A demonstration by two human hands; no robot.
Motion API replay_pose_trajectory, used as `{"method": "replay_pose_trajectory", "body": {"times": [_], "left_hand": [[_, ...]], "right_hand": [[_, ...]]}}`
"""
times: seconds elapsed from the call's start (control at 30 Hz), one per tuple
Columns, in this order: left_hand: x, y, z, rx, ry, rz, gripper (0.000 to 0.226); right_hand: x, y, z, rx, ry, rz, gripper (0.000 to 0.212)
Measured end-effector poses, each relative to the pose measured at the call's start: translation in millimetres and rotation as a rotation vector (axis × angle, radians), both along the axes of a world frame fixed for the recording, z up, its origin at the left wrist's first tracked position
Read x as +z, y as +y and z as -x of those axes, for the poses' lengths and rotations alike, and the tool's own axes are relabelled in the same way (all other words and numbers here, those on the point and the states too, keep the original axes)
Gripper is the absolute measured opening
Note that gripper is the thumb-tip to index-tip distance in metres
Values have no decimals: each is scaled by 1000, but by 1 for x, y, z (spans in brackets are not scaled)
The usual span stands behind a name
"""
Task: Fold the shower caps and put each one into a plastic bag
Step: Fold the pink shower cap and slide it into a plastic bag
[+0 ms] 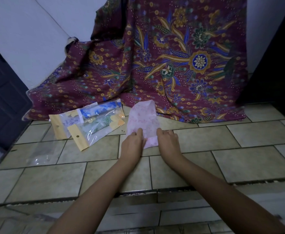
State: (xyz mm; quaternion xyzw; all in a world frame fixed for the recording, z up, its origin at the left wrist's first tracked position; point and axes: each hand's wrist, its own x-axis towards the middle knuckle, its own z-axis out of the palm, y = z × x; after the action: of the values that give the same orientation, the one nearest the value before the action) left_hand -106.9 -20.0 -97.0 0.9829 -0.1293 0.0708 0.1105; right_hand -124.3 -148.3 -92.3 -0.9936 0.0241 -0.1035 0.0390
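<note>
Both hands are on the near end of the pink cap [142, 118]. The left hand [133, 141] has its fingers bent on the cap's left edge. The right hand [167, 138] has its fingers bent on the cap's right edge. I cannot tell if the fingers pinch the cap or just press it down, because the thumbs are hidden. A bit of the cap shows between the two hands. The cap is thin, with a faint red pattern. It is folded into a long narrow shape that runs away from the person. It lies on the tile floor [222, 149], and its far end reaches the edge of the cloth [172, 65]. Both arms are bare and reach out straight in front. Just left of the cap lie the full bags [94, 127]. They are clear, and they overlap each other in a small pile. Each one has a folded cap inside and a yellow strip [78, 140] at one end. One cap inside is blue and one is green. Further left, well apart from the hands, an empty bag [38, 153] lies flat on the floor. The cloth is dark red with blue and gold flowers. It hangs down at the back and spreads onto the floor. A pale wall [37, 31] is behind it, and a dark door [1, 98] is at the left.
</note>
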Motion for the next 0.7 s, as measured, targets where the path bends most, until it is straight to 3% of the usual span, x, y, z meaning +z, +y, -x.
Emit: {"method": "replay_pose_trajectory", "body": {"times": [0.1, 0.23, 0.43, 0.53, 0.7], "left_hand": [[2, 3, -1, -151, -167, -68, 14], [-6, 10, -7, -442, -356, -179, 14], [-11, 26, -11, -585, -218, -13, 28], [-9, 37, -11, -596, -69, 85, 47], [-2, 40, -10, -506, 104, 295, 49]], "right_hand": [[0, 1, 3, 47, 14, 128, 9], [-6, -5, 1, 189, -181, 241, 20], [-16, -19, 2, 426, -250, 113, 24], [-19, -30, 9, 457, -159, 20, 29], [-9, -41, 10, 463, 8, -259, 28]]}}
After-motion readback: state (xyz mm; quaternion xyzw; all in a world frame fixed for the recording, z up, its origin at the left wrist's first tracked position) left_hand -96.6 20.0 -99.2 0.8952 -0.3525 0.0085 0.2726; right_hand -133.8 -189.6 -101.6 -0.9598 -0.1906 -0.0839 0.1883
